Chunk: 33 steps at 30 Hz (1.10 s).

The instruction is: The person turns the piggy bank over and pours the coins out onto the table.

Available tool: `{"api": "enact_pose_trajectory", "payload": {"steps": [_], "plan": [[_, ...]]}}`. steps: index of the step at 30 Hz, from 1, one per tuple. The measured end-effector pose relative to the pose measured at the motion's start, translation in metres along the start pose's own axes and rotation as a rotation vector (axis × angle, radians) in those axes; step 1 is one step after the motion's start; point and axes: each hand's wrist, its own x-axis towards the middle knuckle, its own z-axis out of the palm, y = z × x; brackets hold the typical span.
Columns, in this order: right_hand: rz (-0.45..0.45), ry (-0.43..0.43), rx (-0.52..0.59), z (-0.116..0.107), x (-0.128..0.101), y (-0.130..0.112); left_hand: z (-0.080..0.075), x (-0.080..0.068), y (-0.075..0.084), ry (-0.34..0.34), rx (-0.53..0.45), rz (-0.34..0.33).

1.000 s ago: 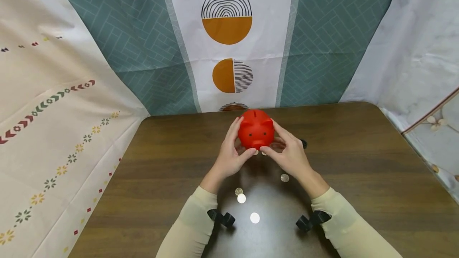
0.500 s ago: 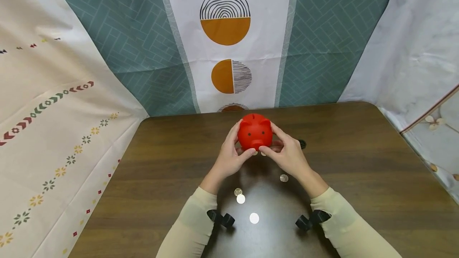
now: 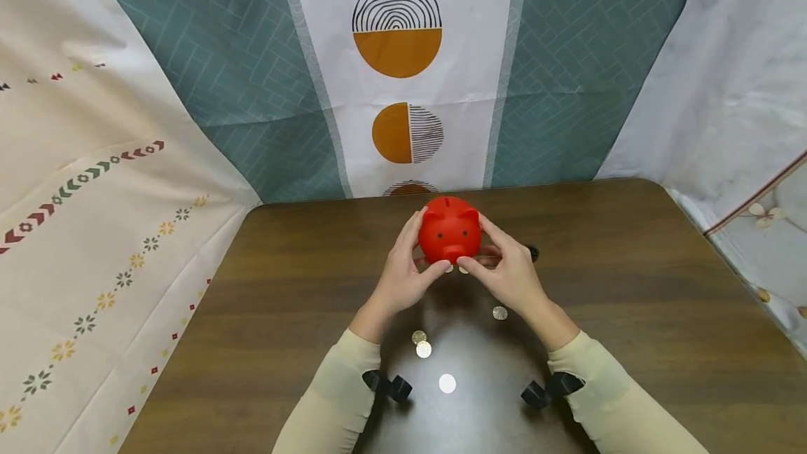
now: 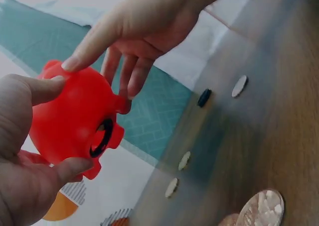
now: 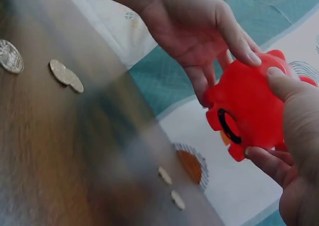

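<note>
A red piggy bank [image 3: 449, 230] is held just above the brown table [image 3: 630, 286], snout toward me. My left hand [image 3: 416, 251] grips its left side, thumb under the snout. My right hand [image 3: 492, 251] grips the right side the same way. In the left wrist view the piggy bank [image 4: 75, 121] shows a round black-rimmed hole [image 4: 102, 137] in its belly, and the right wrist view shows the same hole [image 5: 228, 126]. Two coins [image 3: 463, 270] lie on the table right below the bank.
Several more coins lie near me: one coin [image 3: 500, 312] by my right wrist, a pair of coins [image 3: 421, 342] by my left wrist, and a bright coin [image 3: 447, 383] closer in. A small black plug [image 3: 534, 253] lies behind my right hand. Patterned cloth hangs around the table.
The piggy bank dipped slightly and came back up. Both hands keep the same grip, and the coins have not moved.
</note>
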Motion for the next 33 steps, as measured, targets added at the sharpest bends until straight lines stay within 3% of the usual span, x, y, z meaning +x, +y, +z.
{"api": "enact_pose_trajectory", "payload": {"steps": [2, 9, 16, 18, 22, 24, 26, 29, 33], "plan": [[0.016, -0.010, -0.007, 0.001, -0.001, 0.002, 0.000, 0.000, -0.003, -0.010, -0.009, -0.033], [0.033, -0.014, -0.008, 0.004, -0.002, 0.006, 0.000, -0.001, 0.002, 0.000, -0.019, -0.043], [-0.163, 0.053, -0.005, 0.003, 0.000, 0.000, -0.004, -0.002, 0.031, 0.030, -0.145, 0.151], [-0.104, 0.006, 0.014, 0.003, 0.001, -0.001, -0.004, -0.002, 0.029, 0.018, -0.148, 0.104], [0.119, -0.097, 0.006, 0.004, 0.000, 0.004, -0.004, -0.001, 0.010, -0.034, -0.133, -0.088], [0.152, -0.109, -0.004, 0.004, -0.001, 0.005, -0.002, -0.001, -0.001, -0.045, -0.142, -0.135], [0.154, -0.104, -0.002, 0.004, 0.000, 0.005, -0.001, 0.000, -0.009, -0.044, -0.140, -0.140], [0.135, -0.104, -0.009, 0.004, -0.001, 0.004, -0.001, -0.001, -0.008, -0.042, -0.132, -0.115], [-0.010, -0.035, -0.022, 0.002, 0.000, -0.001, -0.004, -0.002, 0.018, -0.004, -0.109, 0.010]]}}
